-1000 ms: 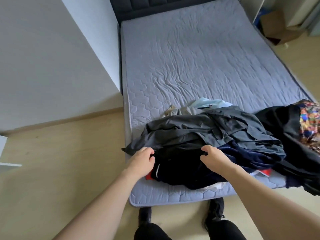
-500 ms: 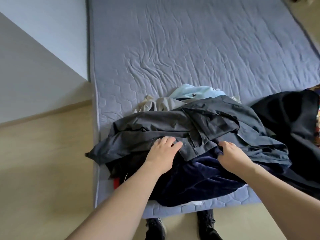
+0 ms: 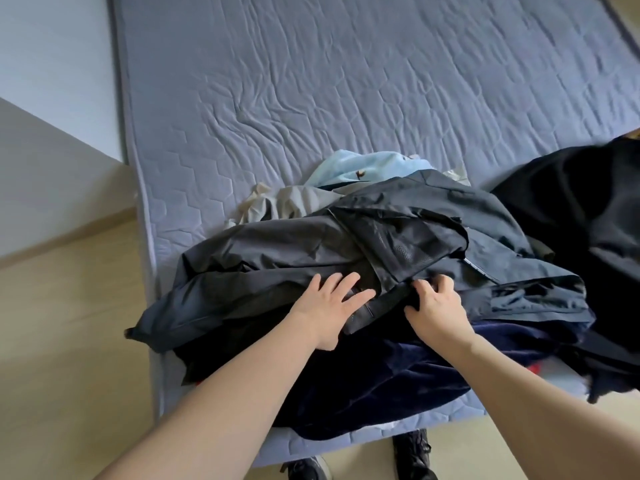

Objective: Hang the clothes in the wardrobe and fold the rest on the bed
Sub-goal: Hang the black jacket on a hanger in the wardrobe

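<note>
Both hands have shifted inward: left hand (image 3: pixel 330 303) flat, right hand (image 3: pixel 437 303) pinching the dark grey nylon jacket (image 3: pixel 311 251); lift it clear by its hem.

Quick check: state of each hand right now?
Left hand: open, fingers flat on the dark jacket.
Right hand: fingers curled, pinching the jacket's fabric.

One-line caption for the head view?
Left hand flat on dark jacket, right hand pinching it, atop pile on bed.

No words, numbers or brand names can be read anywhere. The pale blue cotton garment (image 3: pixel 360 168) bears a small brown mark, too tiny to identify.
</note>
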`<action>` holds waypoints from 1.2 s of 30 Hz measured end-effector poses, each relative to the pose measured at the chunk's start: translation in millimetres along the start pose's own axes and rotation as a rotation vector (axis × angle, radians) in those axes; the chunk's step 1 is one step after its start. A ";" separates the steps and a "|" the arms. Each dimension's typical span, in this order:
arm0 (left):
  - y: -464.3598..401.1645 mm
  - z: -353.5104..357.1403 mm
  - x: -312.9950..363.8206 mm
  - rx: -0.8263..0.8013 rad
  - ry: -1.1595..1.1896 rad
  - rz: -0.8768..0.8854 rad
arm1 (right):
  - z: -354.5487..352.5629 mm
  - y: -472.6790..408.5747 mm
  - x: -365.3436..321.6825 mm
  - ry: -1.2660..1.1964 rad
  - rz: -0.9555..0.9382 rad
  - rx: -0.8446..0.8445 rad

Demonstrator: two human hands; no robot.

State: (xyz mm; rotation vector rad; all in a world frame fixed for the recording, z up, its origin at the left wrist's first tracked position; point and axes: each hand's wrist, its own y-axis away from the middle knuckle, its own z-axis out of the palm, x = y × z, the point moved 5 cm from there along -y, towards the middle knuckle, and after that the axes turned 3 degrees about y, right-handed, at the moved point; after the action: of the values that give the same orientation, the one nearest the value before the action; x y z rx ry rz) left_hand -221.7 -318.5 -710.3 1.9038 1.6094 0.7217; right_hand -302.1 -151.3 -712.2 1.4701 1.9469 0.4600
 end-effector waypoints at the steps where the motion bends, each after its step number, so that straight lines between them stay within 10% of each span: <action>1: -0.4 -2.3 -0.5 0.024 -0.009 -0.001 | -0.9 -3.9 -1.0 -0.026 0.011 0.020; 5: -1.9 -14.0 -4.1 0.257 0.169 -0.030 | 2.8 -19.0 1.0 -0.071 0.054 0.055; 11: 23.0 -58.1 -24.6 0.589 1.166 -0.376 | -12.3 -17.8 -15.4 -0.071 -0.017 0.466; 16: 100.5 -117.6 -36.1 0.872 1.348 -0.464 | -63.8 -4.6 -55.0 -0.181 -0.064 0.611; 28: 342.9 -225.7 -110.0 1.584 1.662 -0.806 | -218.1 76.2 -191.3 -0.188 -0.031 0.294; 36: 450.6 -234.3 -141.6 1.197 1.701 -0.588 | -310.3 208.6 -368.0 -0.312 -0.445 0.296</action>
State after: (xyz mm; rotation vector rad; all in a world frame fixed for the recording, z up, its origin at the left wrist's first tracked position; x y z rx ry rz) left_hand -91.2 -507.7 -235.7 0.7146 4.0657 1.3747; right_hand -302.5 -402.5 -251.7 1.1382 2.0572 -0.2507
